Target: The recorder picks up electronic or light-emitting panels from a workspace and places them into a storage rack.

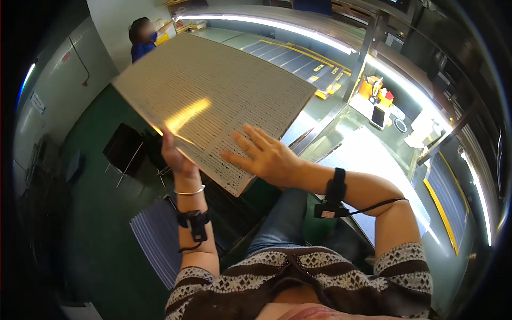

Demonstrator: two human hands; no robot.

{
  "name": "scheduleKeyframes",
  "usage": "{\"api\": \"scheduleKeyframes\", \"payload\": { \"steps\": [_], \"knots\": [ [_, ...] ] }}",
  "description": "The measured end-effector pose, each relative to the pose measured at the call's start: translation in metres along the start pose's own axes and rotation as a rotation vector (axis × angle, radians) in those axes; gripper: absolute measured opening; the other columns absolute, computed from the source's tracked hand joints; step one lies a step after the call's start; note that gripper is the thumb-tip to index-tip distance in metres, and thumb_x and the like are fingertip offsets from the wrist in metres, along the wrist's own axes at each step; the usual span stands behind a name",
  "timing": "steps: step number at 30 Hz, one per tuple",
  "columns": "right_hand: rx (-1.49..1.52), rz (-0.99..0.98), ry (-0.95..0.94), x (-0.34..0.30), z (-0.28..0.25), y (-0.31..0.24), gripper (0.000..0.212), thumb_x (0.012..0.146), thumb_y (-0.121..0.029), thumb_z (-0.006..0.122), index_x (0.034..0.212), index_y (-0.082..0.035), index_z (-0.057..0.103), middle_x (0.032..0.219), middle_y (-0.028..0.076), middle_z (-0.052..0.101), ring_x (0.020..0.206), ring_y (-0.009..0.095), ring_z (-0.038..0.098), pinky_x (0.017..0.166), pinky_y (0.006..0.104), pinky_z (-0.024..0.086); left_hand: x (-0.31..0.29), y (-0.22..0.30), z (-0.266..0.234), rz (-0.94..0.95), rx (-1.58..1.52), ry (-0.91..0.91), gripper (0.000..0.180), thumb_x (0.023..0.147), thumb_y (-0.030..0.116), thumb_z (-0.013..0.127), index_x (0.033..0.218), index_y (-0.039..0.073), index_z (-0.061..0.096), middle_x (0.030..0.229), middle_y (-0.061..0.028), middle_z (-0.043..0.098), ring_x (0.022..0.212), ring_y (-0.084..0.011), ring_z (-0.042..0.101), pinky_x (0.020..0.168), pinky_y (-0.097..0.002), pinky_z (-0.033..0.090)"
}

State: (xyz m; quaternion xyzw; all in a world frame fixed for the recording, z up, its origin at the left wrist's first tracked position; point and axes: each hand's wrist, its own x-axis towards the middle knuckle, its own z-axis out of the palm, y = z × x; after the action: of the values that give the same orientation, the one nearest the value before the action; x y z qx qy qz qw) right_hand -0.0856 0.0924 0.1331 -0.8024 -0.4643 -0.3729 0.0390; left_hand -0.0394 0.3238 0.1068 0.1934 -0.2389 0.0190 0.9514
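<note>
A large, thin rectangular panel (213, 85), grey-tan with rows of fine lines and small dark marks, is held up tilted in front of me. My left hand (177, 157) grips its near left edge, thumb along the rim; the fingers behind it are mostly hidden. Over the panel's near right corner, my right hand (269, 160) has its fingers spread and lies at the marked face; whether the whole palm touches it I cannot tell. Light reflects as a yellow streak on the surface.
At right stands a brightly lit table (368, 160) with a phone (378, 116), an orange container (368, 86) and a tape roll (400, 125). Dark panels (288, 56) lie behind. A stack of bluish sheets (157, 234) sits lower left, near a dark chair (124, 149). Another person (143, 40) stands far left.
</note>
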Motion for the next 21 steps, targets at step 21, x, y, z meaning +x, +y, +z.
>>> {"api": "scheduleKeyframes", "payload": {
  "steps": [21],
  "knots": [
    [0.473,0.474,-0.304,-0.062,0.055,-0.002,0.006,0.077,-0.011,0.051,0.081,-0.009,0.054,0.073,0.002,0.058,0.061,0.020,0.059,0.048,0.0327,0.045,-0.020,-0.084,-0.118,-0.218,-0.076,0.253,0.056,0.088,0.043,0.042,0.124,0.000,0.035,0.120,-0.0166,0.047,0.107,-0.0297,0.048,0.091,-0.0425,0.041]
  ]
}}
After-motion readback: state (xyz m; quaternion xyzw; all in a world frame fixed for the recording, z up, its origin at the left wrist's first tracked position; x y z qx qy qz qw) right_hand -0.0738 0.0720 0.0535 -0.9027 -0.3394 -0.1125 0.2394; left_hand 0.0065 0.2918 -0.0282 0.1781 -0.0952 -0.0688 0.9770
